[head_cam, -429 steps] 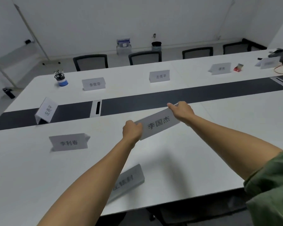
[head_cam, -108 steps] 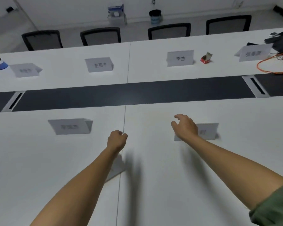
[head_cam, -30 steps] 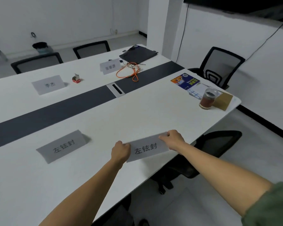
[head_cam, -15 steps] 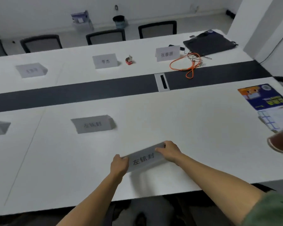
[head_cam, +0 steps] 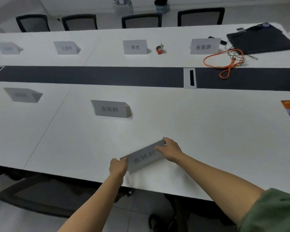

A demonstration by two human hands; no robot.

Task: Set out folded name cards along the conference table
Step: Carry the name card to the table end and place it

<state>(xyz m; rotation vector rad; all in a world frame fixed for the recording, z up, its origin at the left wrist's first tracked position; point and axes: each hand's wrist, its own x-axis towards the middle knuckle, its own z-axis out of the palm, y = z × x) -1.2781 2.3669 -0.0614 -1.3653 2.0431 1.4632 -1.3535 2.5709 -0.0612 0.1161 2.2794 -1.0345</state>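
Both hands hold one folded grey name card low over the near side of the white conference table. My left hand pinches its left end and my right hand grips its right end. The card is tilted, right end further from me. A standing card with the same characters sits beyond it to the left, and another stands further left. Across the dark centre strip, several more cards stand in a row, among them one in the middle and one at the right.
A small red box stands between the two right-hand far cards. An orange cable and a black laptop bag lie at the far right. A cable slot sits in the strip. Black chairs line the far side; one stands under the near edge.
The view has swung left along the table. My hands have kept hold of the card and it now sits lower, near the table's front edge.
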